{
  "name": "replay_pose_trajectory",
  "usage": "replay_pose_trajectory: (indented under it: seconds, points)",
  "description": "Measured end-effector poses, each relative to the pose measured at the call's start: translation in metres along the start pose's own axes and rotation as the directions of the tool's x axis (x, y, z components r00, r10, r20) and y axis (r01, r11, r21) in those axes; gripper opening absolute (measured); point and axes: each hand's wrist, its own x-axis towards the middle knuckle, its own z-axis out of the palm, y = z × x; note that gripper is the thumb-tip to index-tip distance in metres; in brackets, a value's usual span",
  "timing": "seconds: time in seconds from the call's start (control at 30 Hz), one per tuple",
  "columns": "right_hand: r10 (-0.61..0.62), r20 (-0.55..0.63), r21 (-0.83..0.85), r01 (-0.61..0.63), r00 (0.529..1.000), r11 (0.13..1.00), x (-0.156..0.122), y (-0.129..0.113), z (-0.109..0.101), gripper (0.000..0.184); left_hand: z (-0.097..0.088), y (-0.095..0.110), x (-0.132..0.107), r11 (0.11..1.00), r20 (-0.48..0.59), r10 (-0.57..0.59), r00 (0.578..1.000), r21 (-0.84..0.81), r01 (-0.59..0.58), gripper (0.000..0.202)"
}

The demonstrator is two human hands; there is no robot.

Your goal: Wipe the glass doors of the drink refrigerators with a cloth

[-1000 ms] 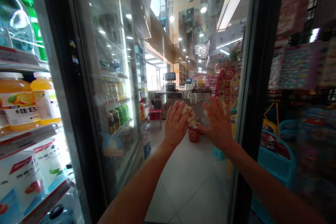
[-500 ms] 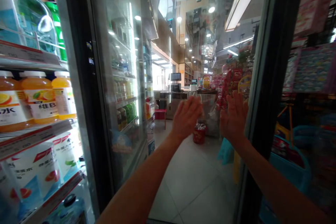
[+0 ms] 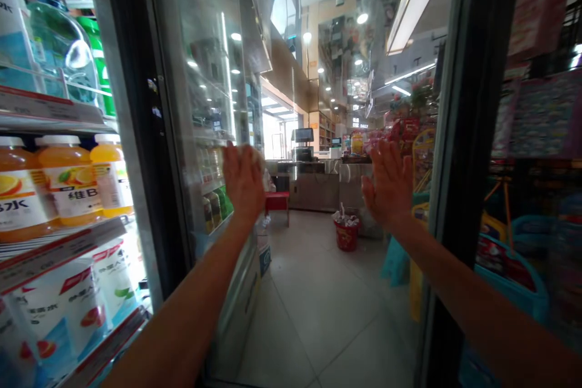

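Note:
Both my arms reach forward against the glass door (image 3: pixel 473 103), whose dark frame stands on either side of them. My left hand (image 3: pixel 244 187) lies flat with fingers extended near the left part of the pane. A pale patch shows by its fingertips, too blurred to make out. Toward the right part of the pane, my right hand (image 3: pixel 389 185) is spread, palm to the glass, and no object shows in it. The floor and the shop beyond are visible through the pane.
Left of the door, lit shelves hold orange drink bottles (image 3: pixel 68 182), a large clear bottle (image 3: pixel 63 48) and white-labelled bottles (image 3: pixel 59 303). Through the glass I see a red bucket (image 3: pixel 346 235), a red stool (image 3: pixel 277 201) and a counter (image 3: pixel 313 191). Hanging goods line the right.
My left hand has moved left across the glass, away from the right hand. My right hand has shifted slightly left and up. The view has moved a little.

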Motion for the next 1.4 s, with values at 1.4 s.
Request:
replay_pose_trajectory:
  seconds: [1.4]
  points:
    - [-0.101, 0.020, 0.004, 0.101, 0.995, 0.995, -0.005, -0.041, 0.000, 0.050, -0.048, -0.052, -0.048, 0.991, -0.010, -0.055, 0.998, 0.124, 0.056, 0.049]
